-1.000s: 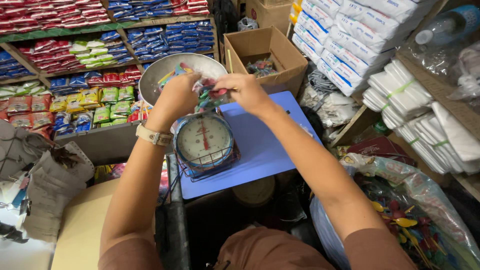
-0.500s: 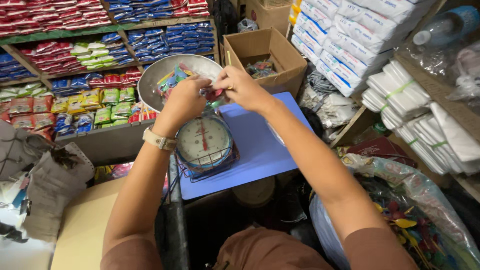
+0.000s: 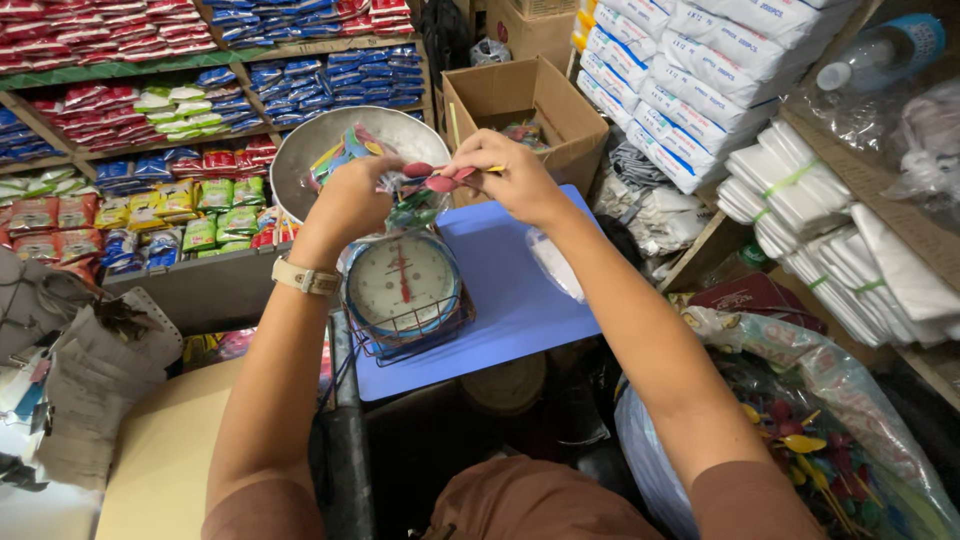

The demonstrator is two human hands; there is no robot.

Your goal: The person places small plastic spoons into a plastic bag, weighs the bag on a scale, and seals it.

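While both hands [image 3: 440,190] pinch one clear bag [image 3: 415,205] | one dial scale [image 3: 403,285] | one metal bowl [image 3: 300,160]

Two hands were up over the work, the left hand [image 3: 352,200] and the right hand [image 3: 505,178], with one wristwatch [image 3: 305,277] on show. One dial scale [image 3: 403,285] stood on one blue board [image 3: 520,290], one metal bowl [image 3: 300,150] behind it. One open cardboard box [image 3: 520,95] sat beside them, and the shelf packets were too many to count.
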